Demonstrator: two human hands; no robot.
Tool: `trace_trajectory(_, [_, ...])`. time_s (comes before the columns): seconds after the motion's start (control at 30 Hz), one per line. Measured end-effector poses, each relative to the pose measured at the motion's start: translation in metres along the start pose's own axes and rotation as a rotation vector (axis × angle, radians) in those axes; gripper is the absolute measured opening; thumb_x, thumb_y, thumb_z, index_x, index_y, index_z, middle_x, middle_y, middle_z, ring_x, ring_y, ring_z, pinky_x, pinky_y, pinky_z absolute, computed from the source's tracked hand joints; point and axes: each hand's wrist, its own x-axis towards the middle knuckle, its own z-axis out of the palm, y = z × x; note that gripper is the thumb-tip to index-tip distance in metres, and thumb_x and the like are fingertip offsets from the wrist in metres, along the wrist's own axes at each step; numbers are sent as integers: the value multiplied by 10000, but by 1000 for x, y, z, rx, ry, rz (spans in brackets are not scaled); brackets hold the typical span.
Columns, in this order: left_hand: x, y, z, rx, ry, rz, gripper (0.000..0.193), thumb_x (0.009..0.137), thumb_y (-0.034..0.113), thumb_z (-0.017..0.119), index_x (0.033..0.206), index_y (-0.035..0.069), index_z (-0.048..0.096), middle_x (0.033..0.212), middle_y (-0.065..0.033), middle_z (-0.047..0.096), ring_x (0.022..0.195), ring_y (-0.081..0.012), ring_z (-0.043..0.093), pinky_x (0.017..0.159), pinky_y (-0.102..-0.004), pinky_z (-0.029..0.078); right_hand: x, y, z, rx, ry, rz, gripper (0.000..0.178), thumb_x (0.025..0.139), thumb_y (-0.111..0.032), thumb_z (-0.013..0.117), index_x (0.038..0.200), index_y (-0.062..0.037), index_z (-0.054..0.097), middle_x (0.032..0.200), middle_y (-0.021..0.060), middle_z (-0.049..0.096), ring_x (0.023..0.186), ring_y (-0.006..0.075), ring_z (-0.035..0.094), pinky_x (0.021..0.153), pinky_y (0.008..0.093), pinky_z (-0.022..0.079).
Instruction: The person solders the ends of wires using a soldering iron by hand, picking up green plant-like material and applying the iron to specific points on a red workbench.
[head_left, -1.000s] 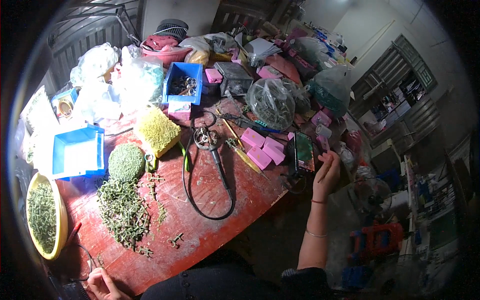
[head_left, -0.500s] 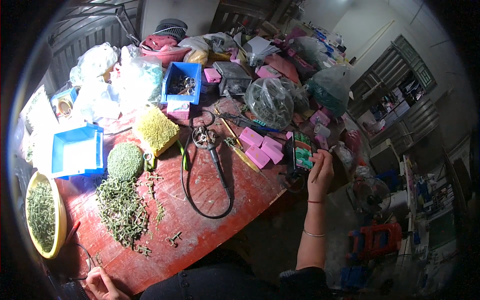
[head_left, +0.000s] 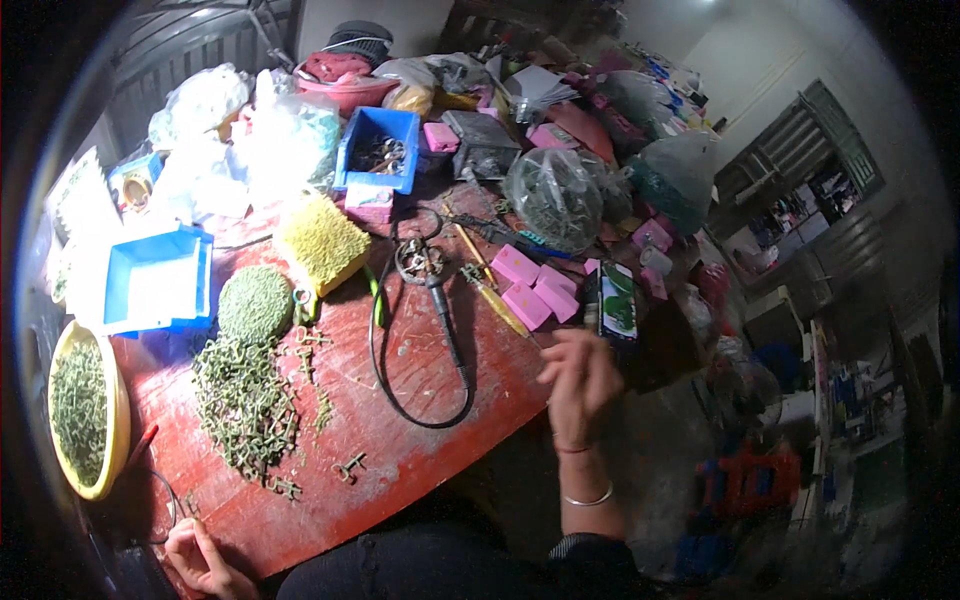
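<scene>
Red tabletop [head_left: 345,415]: we see the right hand [head_left: 583,385] withdrawn from the phone [head_left: 619,298], empty (thus free); left hand [head_left: 207,562], grip unclear.

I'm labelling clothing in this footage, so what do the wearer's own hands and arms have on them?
Both the left hand and right hand are ungloved. The right arm has a thin reddish band, a silvery bangle and a dark sleeve with a greyish striped cuff.

Dark sleeves [head_left: 600,568], silver bangle [head_left: 590,502], red bracelet [head_left: 572,450]
</scene>
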Motion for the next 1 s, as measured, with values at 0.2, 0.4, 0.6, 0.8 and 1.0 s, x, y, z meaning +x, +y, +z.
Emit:
trace_trajectory(0.2, [7,44,30,-246,9,-135,106,965,-34,595,925,51,545,940,-17,556,878,-107,492,898,-267,402,-43,-61,84,391,-335,-143,240,1096,-154,473,1167,40,594,916,132,707,664,123,640,637,246,513])
trace_trajectory(0.4, [12,77,50,-316,-53,-248,110,910,-48,622,926,52,578,899,-11,598,814,-92,533,769,-250,436,-71,-55,105,519,-330,-44,338,1115,-280,448,1163,18,599,913,118,677,633,115,579,621,268,514])
trace_trajectory(0.6, [14,82,39,-486,-168,-531,150,917,-47,705,964,46,596,898,-16,663,822,-74,615,772,-242,498,-68,-40,97,373,-213,123,301,1127,-209,392,1118,11,597,859,78,612,573,83,478,559,227,404])
trace_trajectory(0.8, [16,86,34,-464,-189,-562,148,909,-60,692,961,38,595,907,-33,674,838,-87,635,795,-244,513,-71,-42,99,324,-293,40,300,1128,-209,386,1138,14,587,903,90,600,605,88,482,576,234,408])
trace_trajectory(1.0, [20,84,33,-453,-222,-604,143,906,-58,698,950,40,604,908,-32,676,841,-89,640,794,-241,513,-70,-43,99,278,-297,48,328,1133,-231,365,1156,12,583,910,90,601,627,95,492,588,244,420])
